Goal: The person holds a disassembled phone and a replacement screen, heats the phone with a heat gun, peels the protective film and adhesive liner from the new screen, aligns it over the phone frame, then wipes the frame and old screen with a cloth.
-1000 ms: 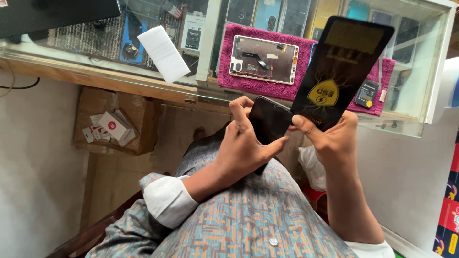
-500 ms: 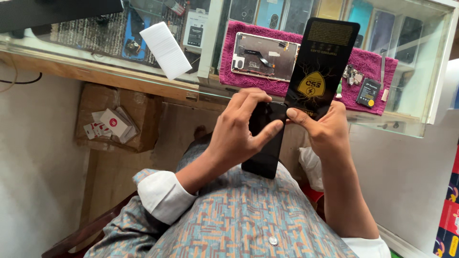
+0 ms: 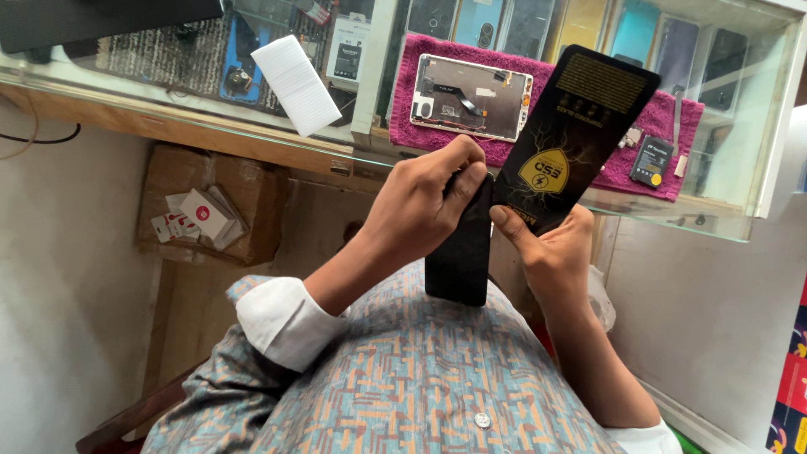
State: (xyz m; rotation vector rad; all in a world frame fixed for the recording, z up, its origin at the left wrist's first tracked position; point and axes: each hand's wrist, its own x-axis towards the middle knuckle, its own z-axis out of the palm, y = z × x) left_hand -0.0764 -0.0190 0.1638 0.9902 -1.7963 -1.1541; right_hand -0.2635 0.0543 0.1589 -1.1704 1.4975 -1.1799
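Standing upright lengthwise, black phone (image 3: 458,261) in left hand (image 3: 424,202).

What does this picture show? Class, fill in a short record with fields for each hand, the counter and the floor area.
left hand: grips the top of a black phone, held upright
right hand: holds a black flat packet with a yellow shield mark
counter: glass counter with a pink cloth; an opened phone frame lies on it
also on the glass: white paper slip
below: cardboard box
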